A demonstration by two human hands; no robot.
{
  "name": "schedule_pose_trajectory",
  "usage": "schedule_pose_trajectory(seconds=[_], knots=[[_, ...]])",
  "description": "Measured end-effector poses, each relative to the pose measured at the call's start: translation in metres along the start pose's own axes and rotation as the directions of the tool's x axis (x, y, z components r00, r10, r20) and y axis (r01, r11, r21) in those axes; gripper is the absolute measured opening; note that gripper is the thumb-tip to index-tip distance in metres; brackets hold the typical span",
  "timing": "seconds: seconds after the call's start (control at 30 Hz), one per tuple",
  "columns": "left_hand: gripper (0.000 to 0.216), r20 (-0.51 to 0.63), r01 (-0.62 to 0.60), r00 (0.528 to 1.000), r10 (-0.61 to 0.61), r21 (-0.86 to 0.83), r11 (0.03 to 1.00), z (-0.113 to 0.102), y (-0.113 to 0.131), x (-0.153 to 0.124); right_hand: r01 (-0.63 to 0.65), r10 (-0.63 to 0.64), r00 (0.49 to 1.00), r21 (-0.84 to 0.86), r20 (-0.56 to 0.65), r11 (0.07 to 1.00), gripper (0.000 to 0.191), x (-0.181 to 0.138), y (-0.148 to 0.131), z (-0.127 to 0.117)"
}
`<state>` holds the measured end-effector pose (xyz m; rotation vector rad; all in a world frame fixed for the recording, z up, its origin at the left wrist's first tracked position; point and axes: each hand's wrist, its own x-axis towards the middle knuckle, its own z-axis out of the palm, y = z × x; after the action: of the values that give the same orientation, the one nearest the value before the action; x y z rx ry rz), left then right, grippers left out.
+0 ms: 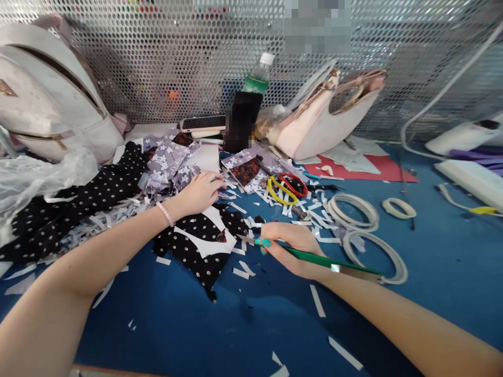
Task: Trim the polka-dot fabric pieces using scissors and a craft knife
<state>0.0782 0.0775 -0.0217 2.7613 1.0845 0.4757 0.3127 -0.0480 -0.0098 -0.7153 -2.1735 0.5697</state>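
Observation:
My right hand (288,246) is closed around a green utility knife (314,256), its blade pointing left toward the fabric. Black polka-dot fabric (202,267) lies on the blue table with a white cut-out piece (214,246) on top, just left of the blade. My left hand (200,192), with a pink bead bracelet at the wrist, rests fingers forward above the fabric, at the edge of a heap of purple floral fabric (167,157). Nothing shows in its fingers, though their undersides are hidden.
White paper strips (317,301) litter the blue table (176,335). Scissors with yellow and red handles (283,189), tape rolls (353,212), a dark phone (241,120), a bottle (257,76) and a pink handbag (326,123) lie farther back. A white backpack (51,94) stands left against perforated metal.

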Motion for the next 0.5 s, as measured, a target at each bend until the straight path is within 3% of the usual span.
schedule_pose_trajectory(seconds=[0.13, 0.33, 0.5], knots=[[0.031, 0.001, -0.011, 1.000, 0.011, 0.002, 1.000, 0.0014, -0.0009, -0.0002, -0.016, 0.018, 0.999, -0.062, 0.031, 0.998, 0.019, 0.0024, 0.0031, 0.0047], [0.032, -0.013, -0.025, 1.000, 0.025, 0.009, 1.000, 0.0021, -0.0014, 0.0000, -0.033, 0.038, 0.996, -0.067, 0.077, 0.997, 0.027, 0.0049, 0.0027, 0.0056], [0.030, -0.016, -0.033, 0.999, 0.034, 0.016, 0.999, 0.0020, -0.0020, 0.0001, 0.085, -0.081, 0.991, -0.036, 0.103, 0.996, 0.026, 0.0025, 0.0058, 0.0028]])
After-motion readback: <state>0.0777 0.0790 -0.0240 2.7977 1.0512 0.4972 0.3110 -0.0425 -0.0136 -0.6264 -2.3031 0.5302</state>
